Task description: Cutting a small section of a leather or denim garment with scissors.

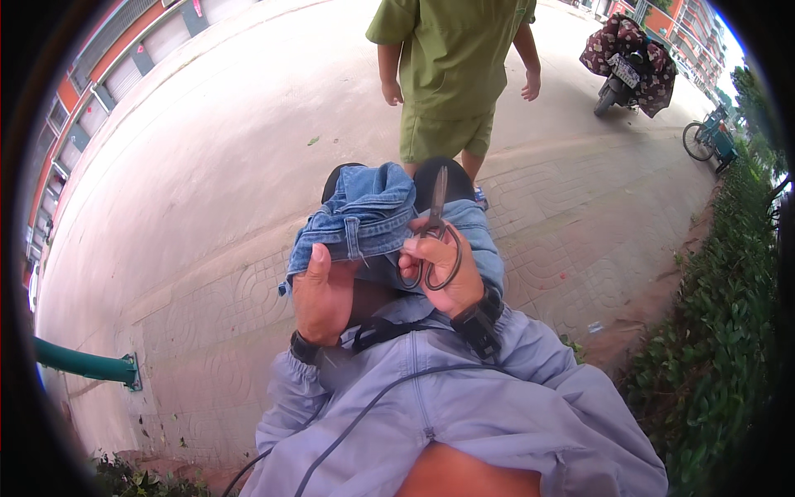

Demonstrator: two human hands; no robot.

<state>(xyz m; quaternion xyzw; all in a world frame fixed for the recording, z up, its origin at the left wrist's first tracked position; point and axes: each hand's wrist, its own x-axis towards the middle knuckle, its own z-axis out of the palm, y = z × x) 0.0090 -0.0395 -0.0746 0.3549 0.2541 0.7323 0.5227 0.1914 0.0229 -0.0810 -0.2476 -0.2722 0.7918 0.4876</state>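
Observation:
Blue denim jeans (pixel 368 195) lie bunched over my lap, with the waistband and a belt loop facing me. My left hand (pixel 321 291) holds the near left edge of the denim, its thumb up in front and its fingers hidden beneath the cloth. In my right hand (pixel 454 269) is a pair of dark metal scissors (pixel 439 199), the blades together and pointing away from me. The fingers of that hand curl around the handle loops, close to the right end of the waistband.
A person in a green shirt and shorts (pixel 451 66) stands just beyond my knees. A scooter with a patterned cover (pixel 633 66) and a teal cycle (pixel 710 139) are at far right. A hedge (pixel 704 356) runs along the right; a green metal pole (pixel 87 362) is at left.

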